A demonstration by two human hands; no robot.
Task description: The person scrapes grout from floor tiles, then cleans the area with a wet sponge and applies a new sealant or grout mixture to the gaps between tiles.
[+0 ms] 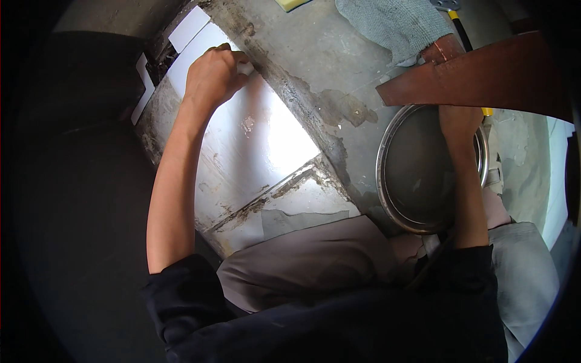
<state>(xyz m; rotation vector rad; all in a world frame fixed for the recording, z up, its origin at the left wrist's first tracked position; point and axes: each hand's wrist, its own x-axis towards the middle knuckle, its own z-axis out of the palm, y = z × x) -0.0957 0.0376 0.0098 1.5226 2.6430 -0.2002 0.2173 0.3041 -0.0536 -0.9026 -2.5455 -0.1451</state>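
Note:
My left hand (pixel 216 75) is down on the white tile (pixel 236 157), at its far edge beside the concrete. Its fingers are curled around a small whitish thing I cannot make out. Over on the right, my right hand (pixel 461 124) is above the rim of a round metal pan (pixel 417 169) holding grey, murky liquid. A flat, tapered reddish-brown board (pixel 478 78) crosses in front of this hand, which seems to grip it. The fingers are hidden behind the board. Dirt smears and a mortar-filled joint mark the tile.
A grey cloth (pixel 393 27) lies at the far right, near a tool with a black and yellow handle (pixel 462 30). At the far edge is a yellow sponge (pixel 292 3). White tile pieces (pixel 189 29) sit far left. A dark vertical surface (pixel 85 181) borders the left side.

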